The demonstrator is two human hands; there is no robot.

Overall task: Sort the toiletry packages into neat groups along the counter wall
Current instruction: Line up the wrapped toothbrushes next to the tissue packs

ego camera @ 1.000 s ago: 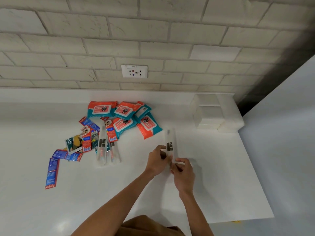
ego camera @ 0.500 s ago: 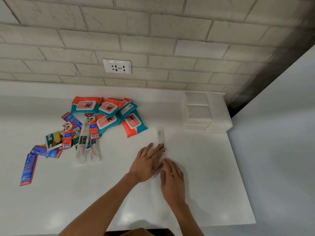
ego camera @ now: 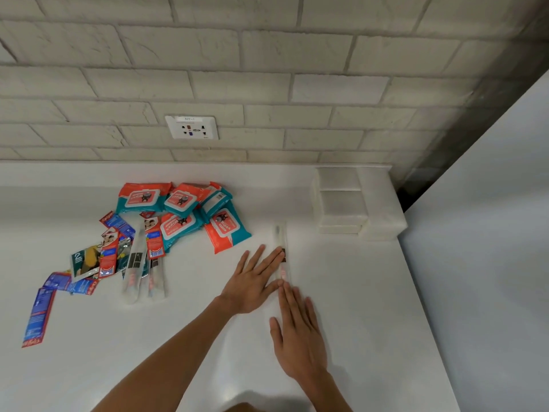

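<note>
Both hands lay flat with fingers straight, pinching nothing: the left hand (ego camera: 255, 282) and right hand (ego camera: 300, 331) pressed their fingertips on a slim clear toothbrush packet (ego camera: 279, 237) lying lengthwise on the white counter (ego camera: 356, 292), short of the wall (ego camera: 267, 84). With no real hold, I judged the slick sleeve could skid or swing askew under a push. Left of the hands, the teal-and-orange packs (ego camera: 227, 230) read "Wipes"; the blue-red sachets (ego camera: 38, 316) seemingly read "Colgate".
</note>
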